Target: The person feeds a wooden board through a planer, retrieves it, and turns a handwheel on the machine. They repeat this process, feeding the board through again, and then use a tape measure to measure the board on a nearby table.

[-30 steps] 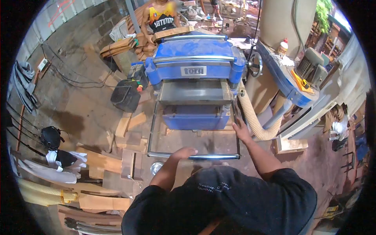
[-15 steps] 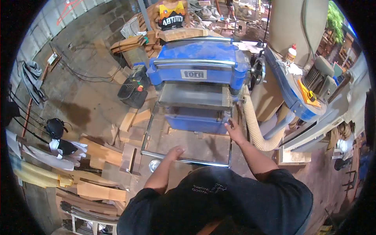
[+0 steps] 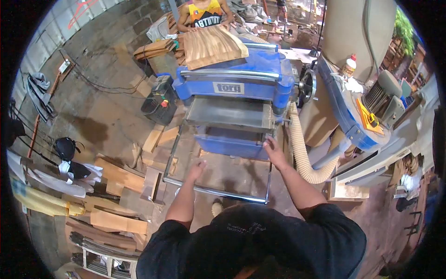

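Note:
In front of me stands a blue thickness planer (image 3: 200,88) with a grey metal table (image 3: 230,111) below its head. My left hand (image 3: 197,170) hovers above the lower roller frame (image 3: 218,191), holding nothing, fingers loosely apart. Close to the right edge of the planer's blue base (image 3: 232,145) is my right hand (image 3: 273,149), also without anything in it, thumb and fingers parted. A wide wooden board (image 3: 213,46) with striped grain rests on top of the planer. At its far end are the hands of another person (image 3: 204,14) in a yellow and black top.
A ribbed dust hose (image 3: 302,153) curves down at the right beside a handwheel (image 3: 307,86). A blue bench (image 3: 346,111) carries a glue bottle (image 3: 349,65) and a yellow tool (image 3: 370,120). Wood offcuts (image 3: 118,221) and a black crate (image 3: 158,109) lie at the left.
The board has slid towards me over the planer's top, pushed from the far side. My left hand has moved forward and slightly left; my right hand has shifted only a little.

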Available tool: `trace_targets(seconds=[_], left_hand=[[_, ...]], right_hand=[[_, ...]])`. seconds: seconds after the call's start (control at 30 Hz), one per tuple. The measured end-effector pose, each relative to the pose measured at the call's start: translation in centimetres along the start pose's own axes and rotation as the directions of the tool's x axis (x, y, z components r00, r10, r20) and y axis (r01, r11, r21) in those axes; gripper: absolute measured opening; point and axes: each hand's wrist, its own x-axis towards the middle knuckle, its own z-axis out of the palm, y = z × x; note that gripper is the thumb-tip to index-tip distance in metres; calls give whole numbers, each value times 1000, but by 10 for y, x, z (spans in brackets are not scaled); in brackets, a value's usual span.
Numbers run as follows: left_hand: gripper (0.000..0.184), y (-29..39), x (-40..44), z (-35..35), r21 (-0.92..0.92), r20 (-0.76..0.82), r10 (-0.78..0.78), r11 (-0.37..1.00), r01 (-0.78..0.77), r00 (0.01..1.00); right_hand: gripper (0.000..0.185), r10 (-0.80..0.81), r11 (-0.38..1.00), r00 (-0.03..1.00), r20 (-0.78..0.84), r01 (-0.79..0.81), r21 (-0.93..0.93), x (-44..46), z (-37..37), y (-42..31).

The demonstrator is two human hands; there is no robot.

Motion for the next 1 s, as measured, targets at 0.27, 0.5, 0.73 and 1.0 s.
trace_targets(seconds=[0.27, 0.5, 0.73, 1.0], left_hand=[[39, 71, 73, -105, -503, -74, 91, 856, -116, 993], [56, 163, 149, -184, -764, -59, 80, 638, -96, 995], [68, 232, 213, -218, -759, 77, 10, 649, 52, 997], [68, 204, 164, -229, -777, 169, 237, 630, -18, 957]], right_hand=[[58, 128, 987, 992, 19, -130, 96, 23, 34, -58], [58, 95, 989, 995, 7, -95, 115, 71, 62, -64], [67, 2, 999, 991, -131, 4, 42, 127, 57, -125], [72, -52, 996, 980, -190, 37, -82, 161, 44, -180]])
